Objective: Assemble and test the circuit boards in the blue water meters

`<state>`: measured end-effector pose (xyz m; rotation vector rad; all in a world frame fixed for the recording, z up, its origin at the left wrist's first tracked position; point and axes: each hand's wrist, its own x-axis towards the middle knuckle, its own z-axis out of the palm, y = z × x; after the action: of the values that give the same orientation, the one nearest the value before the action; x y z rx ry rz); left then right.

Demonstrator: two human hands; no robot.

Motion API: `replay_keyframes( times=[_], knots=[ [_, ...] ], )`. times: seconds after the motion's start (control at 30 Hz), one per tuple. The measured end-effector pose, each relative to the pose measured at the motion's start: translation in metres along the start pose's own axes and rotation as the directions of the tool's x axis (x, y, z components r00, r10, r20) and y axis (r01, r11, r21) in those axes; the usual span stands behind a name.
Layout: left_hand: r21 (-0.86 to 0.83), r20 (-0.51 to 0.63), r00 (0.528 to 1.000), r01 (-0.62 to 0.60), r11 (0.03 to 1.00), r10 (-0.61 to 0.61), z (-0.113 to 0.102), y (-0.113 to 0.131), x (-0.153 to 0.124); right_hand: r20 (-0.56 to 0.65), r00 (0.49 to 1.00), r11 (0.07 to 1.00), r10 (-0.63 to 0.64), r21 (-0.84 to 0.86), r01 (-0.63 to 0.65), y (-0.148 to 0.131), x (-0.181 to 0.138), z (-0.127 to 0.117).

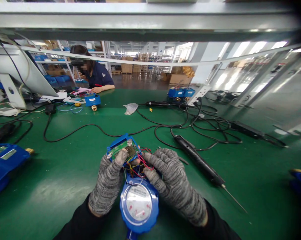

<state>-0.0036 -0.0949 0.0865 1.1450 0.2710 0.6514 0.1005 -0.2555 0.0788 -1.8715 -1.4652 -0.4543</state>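
Observation:
A blue water meter (139, 204) with a round dial face lies on the green table right in front of me. Above it sits its opened blue lid with a green circuit board (124, 149), joined to the meter by red, yellow and black wires (137, 166). My left hand (108, 183), in a grey knit glove, grips the lid with the thumb pressed on the board. My right hand (172, 181), also gloved, has its fingers curled at the wires beside the board.
A black electric screwdriver (199, 163) lies to the right among tangled black cables (202, 125). Another blue meter (4, 163) sits at the left edge. More blue meters (180, 92) stand at the back. A person (94, 73) works across the table near a monitor (20, 71).

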Motion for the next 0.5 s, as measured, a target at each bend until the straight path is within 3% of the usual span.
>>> replay_keyframes(
  times=[0.23, 0.37, 0.5],
  knots=[
    [0.111, 0.012, 0.999, -0.042, 0.993, 0.041, -0.011, -0.010, 0.003, -0.049, 0.999, 0.998, 0.020, 0.055, -0.017, -0.006, -0.002, -0.009],
    [0.069, 0.121, 0.992, 0.012, 0.998, -0.020, -0.009, -0.002, 0.002, -0.089, 0.996, 0.993, 0.006, 0.120, 0.005, -0.003, 0.001, -0.013],
    [0.079, 0.248, 0.967, 0.040, 0.996, -0.059, -0.008, 0.007, 0.001, -0.170, 0.984, 0.994, 0.058, -0.086, -0.074, 0.004, 0.005, -0.014]
  ],
)
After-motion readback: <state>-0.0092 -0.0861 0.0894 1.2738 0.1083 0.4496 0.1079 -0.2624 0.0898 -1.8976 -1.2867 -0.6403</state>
